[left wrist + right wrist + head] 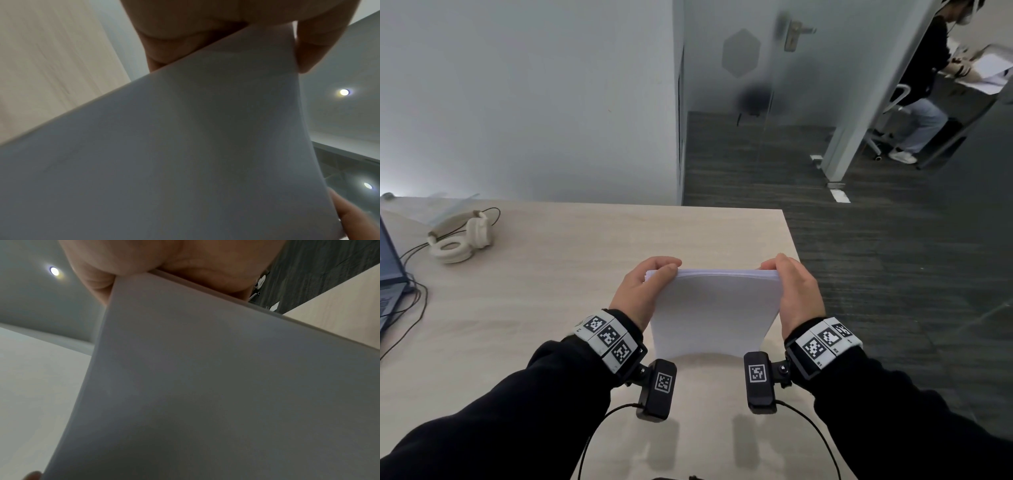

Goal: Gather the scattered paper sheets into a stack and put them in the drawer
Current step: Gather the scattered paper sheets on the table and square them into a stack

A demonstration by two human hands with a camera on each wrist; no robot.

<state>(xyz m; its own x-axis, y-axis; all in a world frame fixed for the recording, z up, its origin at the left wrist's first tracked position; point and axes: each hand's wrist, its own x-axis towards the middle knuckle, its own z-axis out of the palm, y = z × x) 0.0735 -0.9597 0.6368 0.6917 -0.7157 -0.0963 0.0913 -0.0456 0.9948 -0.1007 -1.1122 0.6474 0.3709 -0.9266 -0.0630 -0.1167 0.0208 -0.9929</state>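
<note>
Paper stands on edge here: in the head view a stack of plain white paper sheets (717, 310) rises from the near right part of the pale wood-grain desk (571, 246), its lower edge on the surface and its broad face bowed toward the person. The left hand (642, 291) grips the left side near the top corner, fingers curled over the upper edge; the right hand (792, 291) grips the right side the same way. Top edges look nearly level, with a few sheets fanned at the left corner. Far left lie cream over-ear headphones (460, 240) and the corner of a dark laptop (390, 270). No drawer is in sight.

In the left wrist view the stack's grey shaded face (185, 154) fills the frame, the palm and curled fingers (320, 48) clasping its upper edge.

In the right wrist view the sheets (205, 386) again fill the frame, the thumb (96, 280) pressed on the near face and the palm behind the edge, which shows as a tidy band.

The step in hand appears to be squaring the stack. Doing it well likely means loosening both grips slightly, letting the sheets drop onto the desk, then turning to tap a side edge, keeping the bow gentle so nothing creases or slips out.
</note>
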